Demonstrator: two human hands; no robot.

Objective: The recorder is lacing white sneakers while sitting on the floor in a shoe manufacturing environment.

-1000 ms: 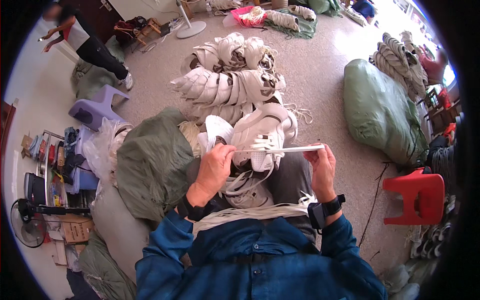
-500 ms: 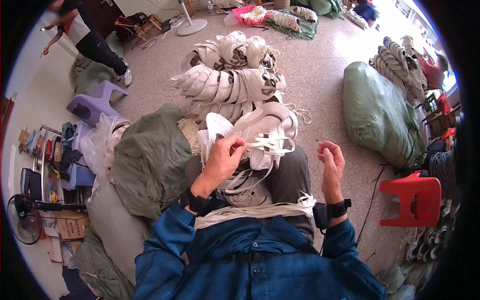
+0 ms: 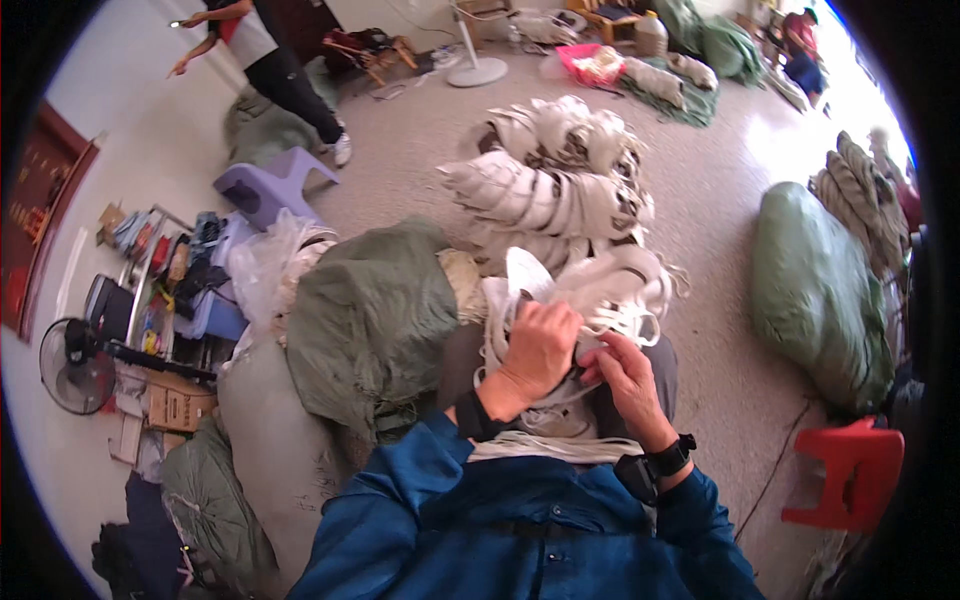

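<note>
White sneaker uppers rest on my lap: one upper point(image 3: 525, 272) at the left, another upper point(image 3: 635, 275) with loosely threaded laces point(image 3: 628, 320) at the right. My left hand point(image 3: 540, 350) is closed in a fist against them, a white lace by its knuckles; its fingertips are turned from view. Close beside it, my right hand point(image 3: 625, 380) has its fingers bent in toward the thumb at the lacing. What lies between those fingers is too blurred to make out. A bundle of white shoelaces point(image 3: 550, 447) lies across my lap below both wrists.
Rows of stacked uppers point(image 3: 560, 200) stand on the floor ahead. A dark green sack point(image 3: 375, 310) sits at my left, a green sack point(image 3: 815, 295) at the right near a red stool point(image 3: 850, 475). A person point(image 3: 285, 85) stands beyond the purple stool point(image 3: 265, 190).
My right hand has come in from the right to the uppers beside my left hand. My left hand has turned and closed more tightly. The whole view has swung toward the left.
</note>
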